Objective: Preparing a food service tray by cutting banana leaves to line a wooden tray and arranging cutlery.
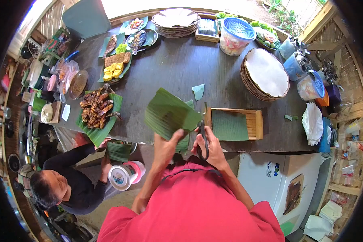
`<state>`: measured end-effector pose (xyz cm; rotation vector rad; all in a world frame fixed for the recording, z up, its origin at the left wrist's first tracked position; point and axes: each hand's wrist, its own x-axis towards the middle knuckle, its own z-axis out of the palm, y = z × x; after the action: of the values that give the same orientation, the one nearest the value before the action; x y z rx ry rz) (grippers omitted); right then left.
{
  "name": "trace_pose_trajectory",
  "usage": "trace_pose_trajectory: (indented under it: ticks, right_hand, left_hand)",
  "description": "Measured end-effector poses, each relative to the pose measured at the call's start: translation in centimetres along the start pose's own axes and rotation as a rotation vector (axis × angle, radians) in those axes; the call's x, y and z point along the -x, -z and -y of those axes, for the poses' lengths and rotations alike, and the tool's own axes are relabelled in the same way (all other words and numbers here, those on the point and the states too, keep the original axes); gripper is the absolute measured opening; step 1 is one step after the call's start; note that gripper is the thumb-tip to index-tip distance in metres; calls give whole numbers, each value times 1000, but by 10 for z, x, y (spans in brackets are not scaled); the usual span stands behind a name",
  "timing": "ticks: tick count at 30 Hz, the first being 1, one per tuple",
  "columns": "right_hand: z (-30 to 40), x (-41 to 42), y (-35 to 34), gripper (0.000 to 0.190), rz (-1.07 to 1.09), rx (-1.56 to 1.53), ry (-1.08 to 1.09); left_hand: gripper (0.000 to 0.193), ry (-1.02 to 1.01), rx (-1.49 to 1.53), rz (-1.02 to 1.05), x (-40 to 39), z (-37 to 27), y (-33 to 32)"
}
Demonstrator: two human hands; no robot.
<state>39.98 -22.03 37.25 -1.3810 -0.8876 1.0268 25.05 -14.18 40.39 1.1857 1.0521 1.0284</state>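
A piece of banana leaf point(169, 113) is held up over the table's near edge, its lower part pinched in my left hand point(166, 148). My right hand point(210, 146) grips black-handled scissors point(202, 130), whose blades stand at the leaf's right corner. Below the held leaf, more leaf shows partly hidden behind it. Just right of the scissors lies a rectangular bamboo tray point(255, 124), lined over much of its base with a cut banana leaf point(230, 125). A small leaf scrap point(198, 91) rests on the dark table beyond.
Grilled chicken point(96, 110) on banana leaf lies left, near another person point(75, 184). Fried tofu and tempeh point(113, 71) sit farther back. Stacked plates point(267, 72), a blue-lidded tub point(236, 36) and cutlery containers point(296, 65) stand at right. A white refrigerator point(260, 181) is below the table's right side.
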Motion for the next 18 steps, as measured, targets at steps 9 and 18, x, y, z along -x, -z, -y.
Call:
trace_pose_trajectory:
  ticks: [9, 18]
  right_hand:
    - [16, 8, 35, 56, 612, -72, -309]
    - [29, 6, 37, 61, 460, 120, -164]
  left_hand:
    - [55, 61, -185, 273, -55, -49, 83]
    - [66, 182, -315, 594, -75, -70, 86]
